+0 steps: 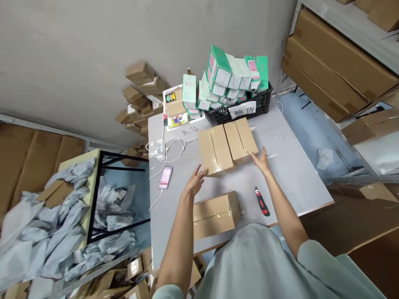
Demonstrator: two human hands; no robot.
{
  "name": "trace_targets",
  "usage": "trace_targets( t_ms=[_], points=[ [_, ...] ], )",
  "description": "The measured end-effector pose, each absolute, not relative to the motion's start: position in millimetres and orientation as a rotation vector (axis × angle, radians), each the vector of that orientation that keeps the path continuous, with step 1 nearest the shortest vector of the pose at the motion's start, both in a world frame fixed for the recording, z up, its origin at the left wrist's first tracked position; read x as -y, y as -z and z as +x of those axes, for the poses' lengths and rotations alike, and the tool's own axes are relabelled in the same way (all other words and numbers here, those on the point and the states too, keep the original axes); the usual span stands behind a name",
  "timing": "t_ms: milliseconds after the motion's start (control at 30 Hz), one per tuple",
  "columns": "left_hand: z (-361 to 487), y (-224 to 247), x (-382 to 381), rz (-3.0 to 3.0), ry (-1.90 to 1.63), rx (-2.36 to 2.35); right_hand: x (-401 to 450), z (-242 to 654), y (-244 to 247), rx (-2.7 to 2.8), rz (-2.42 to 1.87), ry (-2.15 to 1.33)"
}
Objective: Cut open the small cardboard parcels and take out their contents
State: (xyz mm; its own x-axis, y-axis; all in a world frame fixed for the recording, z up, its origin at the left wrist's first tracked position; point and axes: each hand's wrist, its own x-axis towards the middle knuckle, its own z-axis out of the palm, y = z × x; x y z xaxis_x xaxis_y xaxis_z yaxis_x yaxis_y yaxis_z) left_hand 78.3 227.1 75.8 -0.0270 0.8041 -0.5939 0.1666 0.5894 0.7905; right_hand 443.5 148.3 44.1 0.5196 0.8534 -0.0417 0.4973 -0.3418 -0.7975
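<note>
– in the head view, where were your hands?

– my left hand (195,181) was by the near left corner of the left carton (221,145), its fingers parted and loosely bent; i couldn't tell whether the tips touched the cardboard. my right hand (261,161) had thumb and fingers spread wide, the tips at the near edge of the right carton (240,139), close to its right corner.

– had you hold of anything?

– neither hand was closed round a thing. both cartons sat between my hands, resting on the grey table (289,166).

– how did they lie?

– side by side, taped seams up, just in front of the black crate (264,101) with its heap of green-and-white boxes (222,62). a third carton (215,211) lay nearer my body, and a red-and-black cutter (262,202) lay to the right of it, in nobody's grip.

– which step was that?

– i took it for placing or squaring up the two cartons, though i couldn't say whether i was letting go or taking hold.

– what did the next move call for?

– in my judgement, to shift the two together, even inward pressure from both palms, so they didn't slide apart; to leave them, a clean withdrawal without nudging a corner.
</note>
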Motion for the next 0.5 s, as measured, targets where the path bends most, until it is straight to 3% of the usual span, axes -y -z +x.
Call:
trace_targets(
  t_ms=[200, 500],
  points=[
    [111, -71, -231, 0.863, -0.652, -1.506, -158, 443, -27, 0.920, -1.921, -0.768],
    [207, -58, -219, 1.004, -0.552, -1.296, -132, 541, 1, 0.808, -2.035, -0.577]
  ],
)
